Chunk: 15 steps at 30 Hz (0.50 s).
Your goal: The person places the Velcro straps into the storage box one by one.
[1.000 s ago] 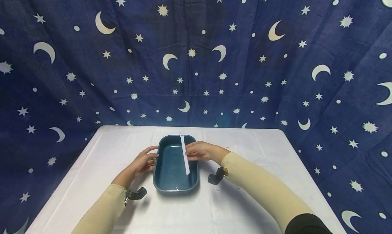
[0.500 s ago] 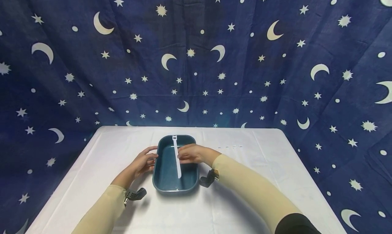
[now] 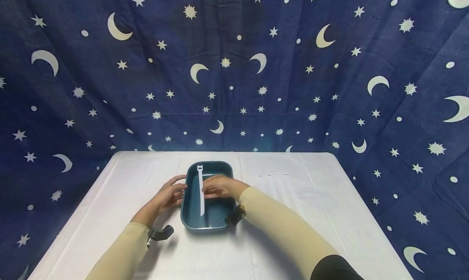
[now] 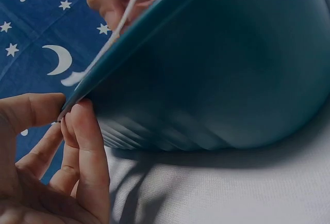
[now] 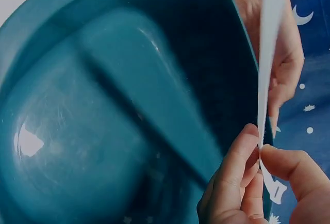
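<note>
A dark teal rectangular tub (image 3: 190, 208) stands on the white table in the head view. My left hand (image 3: 166, 197) pinches its left rim between thumb and fingers, as the left wrist view shows with the tub's side (image 4: 206, 79). Over the tub, my right hand (image 3: 220, 186) pinches a white strap cable tie (image 3: 201, 180) between thumb and fingertips. The tie is flat and straight with a slotted head, seen close in the right wrist view along its length (image 5: 268, 53). It is above the tub floor, near the left wall, and casts a shadow inside.
Several similar white straps (image 3: 277, 186) lie side by side on the white tablecloth (image 3: 315, 215) right of the tub, faint against the cloth. A dark blue curtain (image 3: 234, 101) with moons and stars hangs behind the table. Each wrist wears a dark camera (image 3: 161, 233).
My right hand has carried the cable tie leftward across the tub, from its right side to near the left wall. My left hand keeps its place at the rim.
</note>
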{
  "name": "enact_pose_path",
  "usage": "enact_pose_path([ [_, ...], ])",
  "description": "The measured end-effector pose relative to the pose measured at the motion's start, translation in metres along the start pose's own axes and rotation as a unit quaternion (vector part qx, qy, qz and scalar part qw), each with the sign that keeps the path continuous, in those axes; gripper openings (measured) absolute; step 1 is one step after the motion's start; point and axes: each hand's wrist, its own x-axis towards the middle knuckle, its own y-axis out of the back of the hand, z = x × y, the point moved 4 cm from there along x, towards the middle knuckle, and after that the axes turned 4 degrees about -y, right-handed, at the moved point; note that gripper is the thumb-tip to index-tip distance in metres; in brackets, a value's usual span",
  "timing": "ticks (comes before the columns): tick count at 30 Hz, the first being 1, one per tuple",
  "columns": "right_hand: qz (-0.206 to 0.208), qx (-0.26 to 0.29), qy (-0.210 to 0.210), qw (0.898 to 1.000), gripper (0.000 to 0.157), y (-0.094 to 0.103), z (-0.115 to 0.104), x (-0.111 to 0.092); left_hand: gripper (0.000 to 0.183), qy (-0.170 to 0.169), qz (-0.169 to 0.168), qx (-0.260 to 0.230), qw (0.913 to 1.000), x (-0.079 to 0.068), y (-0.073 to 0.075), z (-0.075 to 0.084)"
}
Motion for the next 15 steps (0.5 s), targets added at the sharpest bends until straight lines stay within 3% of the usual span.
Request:
enact_pose_path([
  [7,0.022,0.003,-0.008,1.000,0.033,-0.004,0.010,0.010,0.061,-0.001,-0.002,-0.004,1.0000,0.001,0.002,-0.001],
  [15,0.051,0.008,-0.001,0.999,0.022,-0.005,0.011,0.013,0.059,-0.005,0.003,0.001,1.0000,0.002,0.002,-0.003],
])
